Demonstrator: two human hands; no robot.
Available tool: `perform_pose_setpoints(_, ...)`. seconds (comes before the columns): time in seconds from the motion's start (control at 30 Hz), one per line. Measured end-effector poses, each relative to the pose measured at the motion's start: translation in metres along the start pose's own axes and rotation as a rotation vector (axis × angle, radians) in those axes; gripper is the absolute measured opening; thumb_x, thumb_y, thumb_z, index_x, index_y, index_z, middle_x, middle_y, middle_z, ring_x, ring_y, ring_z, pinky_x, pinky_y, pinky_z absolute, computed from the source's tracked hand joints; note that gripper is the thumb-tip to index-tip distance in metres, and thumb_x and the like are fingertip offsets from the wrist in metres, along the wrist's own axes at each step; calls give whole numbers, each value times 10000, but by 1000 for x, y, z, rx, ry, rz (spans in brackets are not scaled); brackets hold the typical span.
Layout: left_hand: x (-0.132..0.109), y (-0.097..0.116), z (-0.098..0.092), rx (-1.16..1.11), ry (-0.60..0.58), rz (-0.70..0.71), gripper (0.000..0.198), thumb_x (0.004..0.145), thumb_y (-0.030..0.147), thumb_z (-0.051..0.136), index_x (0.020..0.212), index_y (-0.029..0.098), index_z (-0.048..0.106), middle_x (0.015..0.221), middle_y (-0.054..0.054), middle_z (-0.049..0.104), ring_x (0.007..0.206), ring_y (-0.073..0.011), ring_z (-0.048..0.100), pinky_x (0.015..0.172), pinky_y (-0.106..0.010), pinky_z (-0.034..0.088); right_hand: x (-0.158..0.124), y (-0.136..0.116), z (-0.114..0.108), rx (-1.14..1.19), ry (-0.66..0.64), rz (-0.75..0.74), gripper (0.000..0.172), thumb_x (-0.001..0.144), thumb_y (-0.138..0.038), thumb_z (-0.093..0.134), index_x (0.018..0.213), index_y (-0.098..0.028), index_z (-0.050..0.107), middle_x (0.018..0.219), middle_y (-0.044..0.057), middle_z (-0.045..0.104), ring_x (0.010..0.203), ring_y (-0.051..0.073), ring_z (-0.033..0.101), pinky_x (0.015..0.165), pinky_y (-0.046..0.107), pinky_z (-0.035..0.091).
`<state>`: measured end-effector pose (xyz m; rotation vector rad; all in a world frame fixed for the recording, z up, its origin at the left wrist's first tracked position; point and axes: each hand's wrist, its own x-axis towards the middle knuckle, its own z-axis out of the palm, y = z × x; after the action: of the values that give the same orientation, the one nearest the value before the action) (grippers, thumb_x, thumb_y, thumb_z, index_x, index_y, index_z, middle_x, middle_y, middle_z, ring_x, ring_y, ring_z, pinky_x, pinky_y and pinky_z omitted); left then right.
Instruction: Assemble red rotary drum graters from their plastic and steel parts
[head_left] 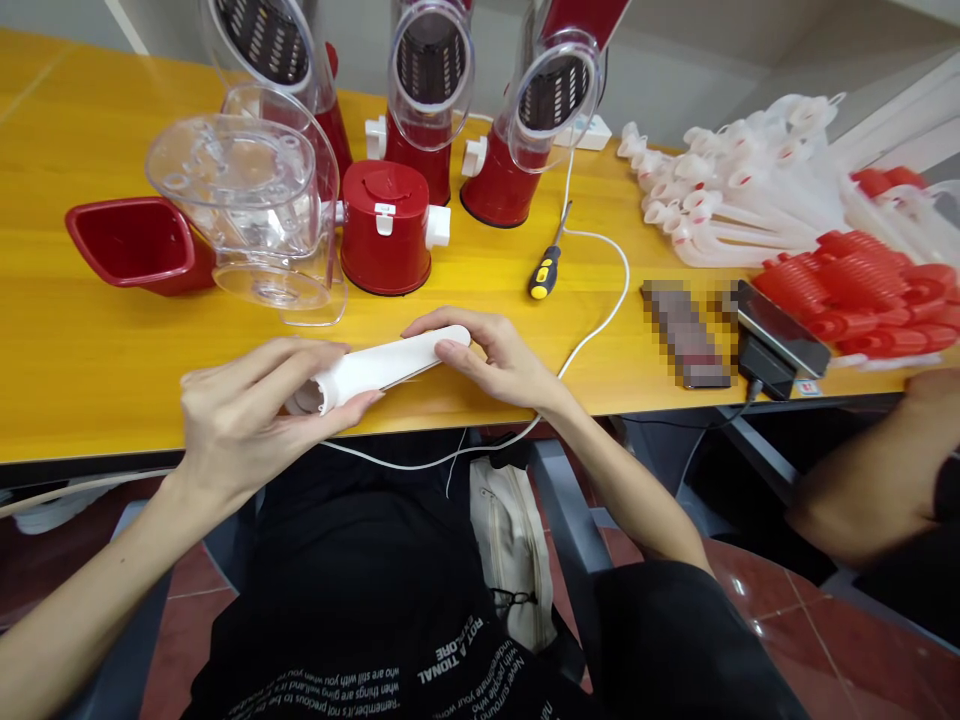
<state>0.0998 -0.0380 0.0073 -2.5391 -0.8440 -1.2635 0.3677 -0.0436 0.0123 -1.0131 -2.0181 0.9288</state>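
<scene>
Between my two hands, just over the table's front edge, is a white plastic handle-shaped part [382, 366]. My left hand [255, 405] is closed around its wider, hollow round end. At the rounded narrow end, my right hand [487, 355] grips it between thumb and fingers. Beyond them stands a red base [386, 230] with a white knob. Left of that are a clear plastic housing [247, 200] and a red hopper-like piece [142, 245] with a wide opening. A black-and-yellow screwdriver [546, 270] lies to the right of the base.
Several red rotary graters [427, 90] stand along the back of the yellow table [52, 370]. A white cable [619, 260] loops across the right side. Phones [780, 330], red ribbed parts [862, 285] and bagged white parts [735, 190] lie farther right, near another person's arm [870, 470].
</scene>
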Motion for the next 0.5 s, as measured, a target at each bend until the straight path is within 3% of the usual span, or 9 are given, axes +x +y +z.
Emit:
perform_pose_setpoints(0.2, -1, -1, -2, 27, -50, 13, 269, 834, 396, 810, 943, 182, 689, 871, -13, 787, 599, -141, 696, 537, -267, 512, -1, 0, -1, 0, 1, 0, 515, 1007, -545, 453, 1162, -99, 660, 1136, 69, 668, 980, 76, 604, 822, 181, 441)
perform_pose_setpoints(0.5, 1, 7, -4, 23, -168, -78, 277, 888, 431, 744, 961, 176, 665, 926, -46, 776, 673, -175, 720, 569, -284, 499, 0, 3, 0, 32, 27, -62, 406, 1015, -445, 490, 1111, -93, 668, 1062, 49, 669, 960, 46, 604, 854, 165, 440)
